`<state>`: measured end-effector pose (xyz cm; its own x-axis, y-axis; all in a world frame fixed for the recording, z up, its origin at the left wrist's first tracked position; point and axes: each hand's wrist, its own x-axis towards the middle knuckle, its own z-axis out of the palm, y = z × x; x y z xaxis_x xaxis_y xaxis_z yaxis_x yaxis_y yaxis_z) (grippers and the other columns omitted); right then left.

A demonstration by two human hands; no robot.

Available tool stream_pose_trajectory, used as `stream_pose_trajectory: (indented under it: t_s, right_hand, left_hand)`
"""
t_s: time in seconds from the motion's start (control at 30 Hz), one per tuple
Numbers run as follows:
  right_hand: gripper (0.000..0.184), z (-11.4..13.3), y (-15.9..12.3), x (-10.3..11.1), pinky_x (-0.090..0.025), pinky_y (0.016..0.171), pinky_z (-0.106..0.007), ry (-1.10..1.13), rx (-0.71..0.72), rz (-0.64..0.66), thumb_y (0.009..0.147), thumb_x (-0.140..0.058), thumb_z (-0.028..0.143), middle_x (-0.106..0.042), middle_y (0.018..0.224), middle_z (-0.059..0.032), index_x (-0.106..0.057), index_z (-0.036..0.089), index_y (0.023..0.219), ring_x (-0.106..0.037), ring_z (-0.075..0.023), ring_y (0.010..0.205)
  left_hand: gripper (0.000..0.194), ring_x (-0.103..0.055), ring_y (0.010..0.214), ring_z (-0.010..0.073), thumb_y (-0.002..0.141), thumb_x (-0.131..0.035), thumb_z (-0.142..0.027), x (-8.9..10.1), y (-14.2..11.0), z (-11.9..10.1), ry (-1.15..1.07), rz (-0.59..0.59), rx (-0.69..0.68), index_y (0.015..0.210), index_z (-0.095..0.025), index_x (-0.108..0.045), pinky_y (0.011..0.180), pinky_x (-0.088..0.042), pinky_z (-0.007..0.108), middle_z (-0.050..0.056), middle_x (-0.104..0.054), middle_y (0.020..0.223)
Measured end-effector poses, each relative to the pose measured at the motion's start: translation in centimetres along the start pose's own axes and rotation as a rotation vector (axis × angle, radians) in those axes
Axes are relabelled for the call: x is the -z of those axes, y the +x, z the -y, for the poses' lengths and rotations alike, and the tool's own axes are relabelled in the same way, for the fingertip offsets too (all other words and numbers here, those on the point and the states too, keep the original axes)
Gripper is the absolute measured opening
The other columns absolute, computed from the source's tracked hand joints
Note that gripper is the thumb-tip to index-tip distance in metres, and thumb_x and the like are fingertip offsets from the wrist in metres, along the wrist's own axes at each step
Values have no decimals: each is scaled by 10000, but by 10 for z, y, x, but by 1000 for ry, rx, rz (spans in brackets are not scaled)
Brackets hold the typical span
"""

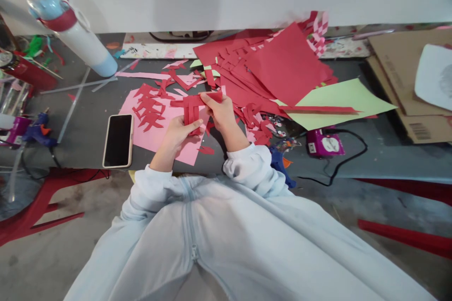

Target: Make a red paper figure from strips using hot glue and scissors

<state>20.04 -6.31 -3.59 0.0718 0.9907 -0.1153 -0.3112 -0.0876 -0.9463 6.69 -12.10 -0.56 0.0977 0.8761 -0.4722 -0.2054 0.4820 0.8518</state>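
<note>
On the grey table (93,137), a large red sheet (289,66) is left whole, and a light green sheet (356,96) is likewise unused in the hands. A pink sheet (148,140) is spread beneath the work. Above it, the lower ends of some crossed red strips (188,110) are pinched by the left hand (179,134), and the upper strip's end by the right hand (222,112). The piece seems only partly assembled, since free ends are left projecting. Several small red pieces (152,103), apparently already shaped, are gathered beside it.
</note>
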Motion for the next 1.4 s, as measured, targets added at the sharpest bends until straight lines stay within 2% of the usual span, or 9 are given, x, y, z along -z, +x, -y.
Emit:
stream_pose_trajectory:
  t_s: [0.3, 0.5, 0.6, 0.83, 0.97, 1.07, 1.17, 1.3, 1.4]
  right_hand:
    - [369, -1, 1, -2, -236, 443, -234, 49, 16, 21, 637, -841, 492, -385, 453, 104, -755, 168, 792, -286, -43, 446]
    - [376, -2, 3, -1, -253, 445, -240, 2, 11, -1, 637, -828, 499, -401, 452, 99, -758, 169, 804, -310, -54, 450]
    - [395, -4, 4, 0, -269, 448, -241, -39, 13, -15, 643, -821, 521, -399, 461, 98, -757, 174, 821, -322, -58, 452]
    - [435, -5, 5, 0, -278, 456, -248, -107, 7, -30, 653, -802, 555, -397, 454, 95, -759, 171, 853, -327, -68, 450]
    - [414, -4, 5, 2, -343, 464, -248, -138, -1, -50, 660, -803, 547, -406, 453, 94, -749, 175, 830, -374, -79, 448]
    - [346, -1, 5, 3, -465, 565, -268, -181, 12, -22, 655, -816, 481, -524, 511, 63, -738, 171, 788, -520, -110, 531]
    - [260, 1, 5, 5, -518, 699, -302, -299, 29, 29, 649, -810, 388, -672, 646, 8, -728, 161, 747, -628, -150, 666]
    - [195, 1, 4, 7, -508, 754, -338, -636, 52, 99, 678, -774, 331, -735, 747, -32, -732, 153, 748, -661, -193, 731]
    - [193, 1, 2, 8, -504, 788, -362, -871, 85, 143, 728, -746, 343, -751, 813, -55, -735, 157, 779, -676, -222, 789]
  left_hand:
    - [377, -550, 419, 103, 717, -860, -397, -2, 4, 4, 42, -85, -24, 732, -154, -571, 374, -468, 212, -37, -576, 476]
    - [414, -641, 503, 136, 687, -880, -436, 2, 2, 5, 21, -29, 7, 786, -125, -625, 466, -555, 254, 32, -688, 598]
    - [370, -656, 510, 142, 700, -884, -368, 3, -1, 5, 2, 3, 47, 794, -104, -643, 501, -565, 257, 44, -694, 594]
    - [239, -659, 502, 133, 808, -807, -258, 0, -4, 3, 14, -28, 105, 746, -91, -650, 537, -552, 249, 54, -696, 584]
    - [207, -662, 503, 133, 845, -762, -222, 2, -8, 3, 68, -10, 138, 726, -83, -664, 533, -546, 244, 70, -712, 599]
    - [219, -681, 527, 146, 838, -767, -234, 5, -14, 6, 148, -5, 154, 707, -92, -664, 546, -560, 255, 71, -723, 614]
    - [260, -683, 545, 135, 818, -791, -308, 9, -24, 10, 239, 24, 172, 714, -101, -674, 584, -575, 255, 67, -735, 642]
    - [339, -682, 541, 150, 757, -825, -421, 16, -37, 13, 364, 99, 251, 704, -117, -684, 578, -576, 272, 51, -717, 606]
    - [423, -657, 534, 130, 750, -799, -512, 25, -45, 14, 497, 128, 152, 612, -137, -661, 558, -520, 227, 47, -696, 568]
